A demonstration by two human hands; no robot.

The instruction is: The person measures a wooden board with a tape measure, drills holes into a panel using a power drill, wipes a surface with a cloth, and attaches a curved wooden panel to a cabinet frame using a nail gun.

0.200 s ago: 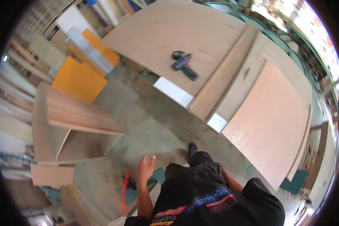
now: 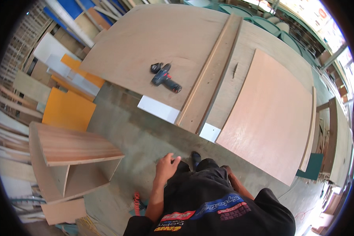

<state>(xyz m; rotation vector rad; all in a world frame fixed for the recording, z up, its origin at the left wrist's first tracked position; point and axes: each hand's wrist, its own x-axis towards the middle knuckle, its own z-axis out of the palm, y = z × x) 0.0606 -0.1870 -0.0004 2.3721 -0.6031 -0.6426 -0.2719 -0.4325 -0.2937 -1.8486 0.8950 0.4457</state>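
Observation:
My left hand [image 2: 167,169] hangs in the air in front of my body, fingers loosely bent and the thumb apart, with nothing in it. Close to my right side is my right hand [image 2: 226,170]; its fingers are mostly hidden by the dark shirt. Ahead of me stands a large wooden worktable [image 2: 126,43]. A cordless drill [image 2: 165,78] lies on it beside a small black object [image 2: 156,68]. A long wooden board [image 2: 210,74] runs across the tabletop, and a pinkish plywood sheet [image 2: 267,118] lies to its right. Neither hand touches these.
An open wooden box cabinet [image 2: 82,145] stands on the floor at my left, near a yellow panel [image 2: 69,110] and stacked boards. A red coiled hose [image 2: 136,203] is by my left forearm. White pieces [image 2: 158,109] stick out at the table's near edge.
My view has shifted, so the table and drill sit further left and the tabletop is sharper. My left hand has come closer to my body, its fingers more bent.

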